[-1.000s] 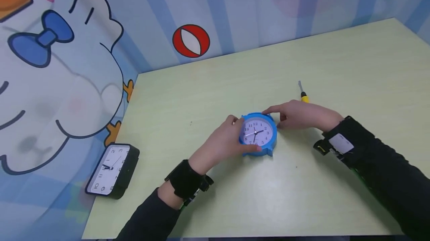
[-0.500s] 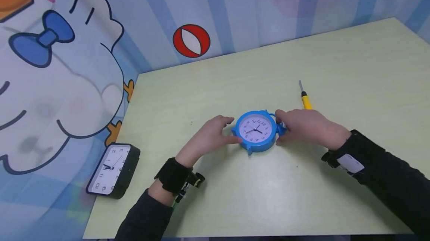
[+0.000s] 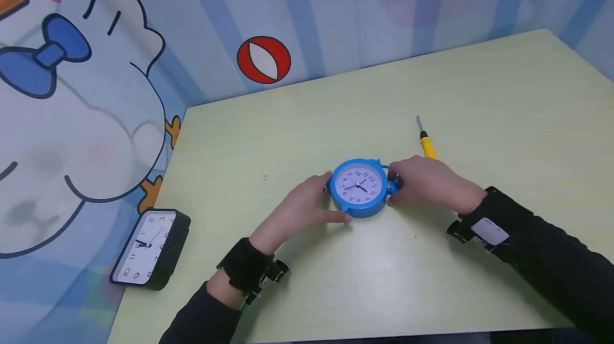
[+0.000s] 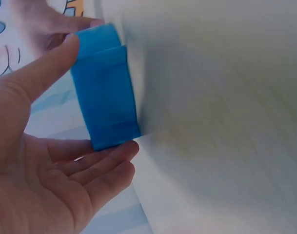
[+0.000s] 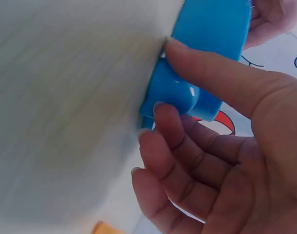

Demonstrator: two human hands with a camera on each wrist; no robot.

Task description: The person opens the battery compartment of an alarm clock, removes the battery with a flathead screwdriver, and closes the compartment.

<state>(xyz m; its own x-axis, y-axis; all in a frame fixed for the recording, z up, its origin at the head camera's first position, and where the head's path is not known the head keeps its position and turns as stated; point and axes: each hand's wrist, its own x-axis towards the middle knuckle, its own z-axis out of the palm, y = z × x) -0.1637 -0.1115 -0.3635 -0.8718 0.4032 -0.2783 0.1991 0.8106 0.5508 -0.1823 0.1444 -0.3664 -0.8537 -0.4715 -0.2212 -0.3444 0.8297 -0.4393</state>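
Observation:
A round blue alarm clock [image 3: 358, 183] with a white dial lies face up on the pale table, its bell end turned to the right. My left hand [image 3: 303, 206] holds its left side; in the left wrist view, the thumb lies at one end of the blue case wall [image 4: 107, 97] and the fingertips at the other. On the right, my right hand [image 3: 429, 183] grips the bell end. Seen from the right wrist, thumb and fingers close around a blue bell [image 5: 172, 90], the thumb pressing along the case.
A black-cased rectangular clock [image 3: 151, 248] leans at the table's left edge by the cartoon wall. Behind my right hand lies a screwdriver with a yellow handle [image 3: 428, 146], its tip pointing away. The table [image 3: 479, 98] meets a printed wall at the back.
The alarm clock has turned clockwise, its top now facing right. My right hand has gone from a finger on its top to gripping the bell end; my left hand let go, then took hold again.

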